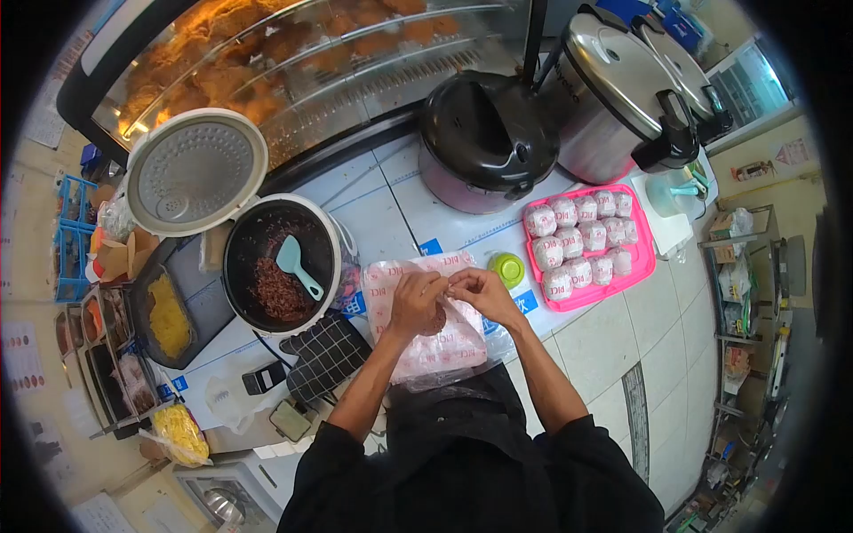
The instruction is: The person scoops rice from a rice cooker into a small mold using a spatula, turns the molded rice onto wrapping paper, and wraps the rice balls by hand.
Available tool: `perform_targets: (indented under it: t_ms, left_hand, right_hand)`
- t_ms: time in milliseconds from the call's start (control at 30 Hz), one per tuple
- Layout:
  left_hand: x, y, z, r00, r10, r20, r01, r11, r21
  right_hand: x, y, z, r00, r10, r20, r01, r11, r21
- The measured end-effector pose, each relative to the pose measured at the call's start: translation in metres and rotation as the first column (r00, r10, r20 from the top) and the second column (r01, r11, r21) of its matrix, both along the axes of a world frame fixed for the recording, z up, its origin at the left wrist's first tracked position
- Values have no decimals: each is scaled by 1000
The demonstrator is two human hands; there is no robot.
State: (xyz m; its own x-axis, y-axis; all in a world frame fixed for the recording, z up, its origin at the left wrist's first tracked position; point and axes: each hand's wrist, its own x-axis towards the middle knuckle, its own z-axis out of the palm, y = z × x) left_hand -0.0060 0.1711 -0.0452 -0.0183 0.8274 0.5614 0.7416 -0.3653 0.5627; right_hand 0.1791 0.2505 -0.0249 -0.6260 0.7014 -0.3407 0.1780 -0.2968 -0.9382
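Observation:
A stack of white wrapping paper printed with red "RICE" lettering (391, 342) lies in front of me. Above it, my left hand (416, 304) is closed, fingers bent, next to a pinched-up edge of paper. My right hand (482, 295) meets it at the fingertips, thumb and finger pinched on the same edge. Beneath the left palm is a small brownish patch, partly hidden; I cannot make out what it is. To the left stands an open rice cooker (348, 258) of dark reddish rice, with a light blue rice paddle (298, 266) resting inside.
At right, a pink tray (582, 300) holds several paper-wrapped balls, beside a green round container (507, 268). Closed cookers (484, 133) stand behind, near a glass case of fried food (329, 53). A black grid-patterned mitt (327, 360) and a tray of yellow food (169, 320) lie left.

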Motion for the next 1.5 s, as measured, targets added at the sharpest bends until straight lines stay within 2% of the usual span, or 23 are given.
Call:
perform_targets:
  t_ms: [33,67,167,333,567,633,700,733,767,800,833,867,900,933,1000,1033,1100,1167,1233,1267,1333,1400,1500]
  left_hand:
    - [-1,1,-2,1000,-13,-7,13,1000,8]
    - [-1,1,-5,1000,-17,-8,17,999,27]
    - [-1,1,-1,998,-15,-60,16,1000,16]
    - [-2,0,-28,999,-2,-35,2,1000,0]
    - [2,-4,-5,999,-8,-35,6,999,-40]
    - [3,-8,-7,1000,-8,-23,7,999,-33]
    - [2,-12,-10,999,-9,-36,7,998,-54]
    - [0,-10,-12,999,-6,-36,4,998,-56]
    - [-1,-8,-15,996,-3,-87,2,1000,-9]
    - [3,-19,-19,992,0,-125,2,1000,10]
    - [4,-24,-30,989,-25,-144,20,999,-36]
    - [6,-27,-25,992,-16,-124,18,1000,16]
    - [6,-34,-28,988,-31,-154,27,999,-30]
    - [8,-37,-4,992,-5,-123,8,1000,27]
    - [9,-46,3,998,-9,-66,10,1000,8]
    - [12,-52,8,999,13,-50,-13,1000,-9]
    - [14,-61,10,999,22,-33,-23,999,-34]
    - [19,-65,13,1000,14,-19,-14,999,-35]
    - [24,-69,11,1000,9,-2,-9,999,-36]
    - [25,-69,9,1000,-16,-13,15,999,-36]
    - [21,-70,9,999,-33,-23,32,998,-45]
    - [16,-69,10,996,-10,89,17,997,-73]
    - [-6,-56,31,997,74,-10,-75,993,-96]
  right_hand:
    - [-2,0,0,999,-14,-40,14,1000,-15]
    - [1,5,6,987,80,143,-97,988,122]
    - [2,0,-21,998,43,52,-50,991,128]
    - [1,4,-26,999,31,-6,-31,999,-36]
    - [-3,13,-22,999,20,38,-22,999,49]
    - [-4,15,-26,996,16,93,-40,965,259]
    - [-3,21,-29,990,-27,140,-22,942,336]
    - [-1,23,-29,980,-76,182,-6,911,411]
    - [0,42,-57,957,-187,222,-21,718,695]
    - [-4,31,-40,925,-295,239,-79,466,881]
    - [4,25,-28,866,-340,368,-232,378,896]
    - [0,25,-25,865,-372,336,-132,477,869]
    - [-5,20,-9,890,-392,233,-36,449,893]
    - [-6,18,16,941,-283,188,-31,478,878]
    - [0,10,47,969,55,241,-221,634,741]
    - [7,-4,50,965,57,258,-231,655,719]
    - [6,-19,56,876,341,341,-482,608,630]
    - [2,-39,50,845,318,431,-531,599,599]
    - [1,-48,27,875,185,446,-456,624,634]
    - [2,-49,16,914,126,385,-380,597,706]
    - [3,-43,12,917,109,383,-362,629,688]
    - [6,-38,12,944,33,329,-274,637,721]
    - [20,-29,16,925,92,369,-354,560,749]
